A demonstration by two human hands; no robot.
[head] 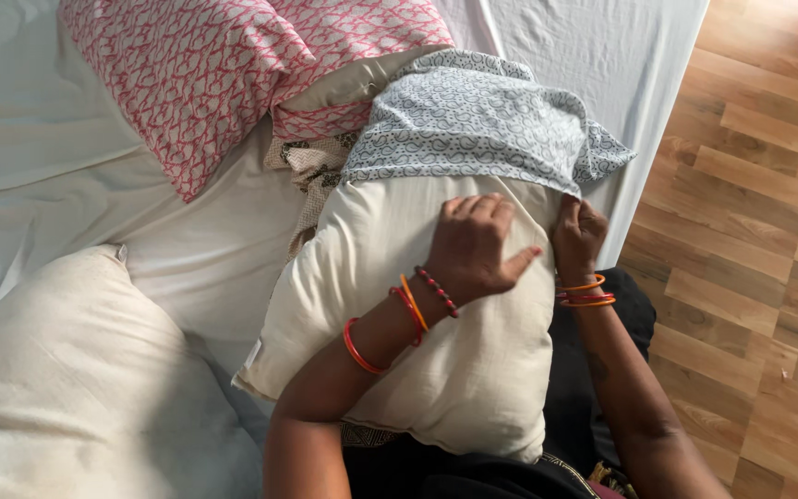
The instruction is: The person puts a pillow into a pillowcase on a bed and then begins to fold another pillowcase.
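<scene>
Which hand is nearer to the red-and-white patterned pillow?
Left. The left hand lies flat on the cream pillow, below and right of the red-and-white patterned pillow; the right hand is farther right.

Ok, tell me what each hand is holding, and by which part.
The right hand grips the grey patterned pillowcase at its open edge; the left hand lies flat on the cream pillow.
</scene>
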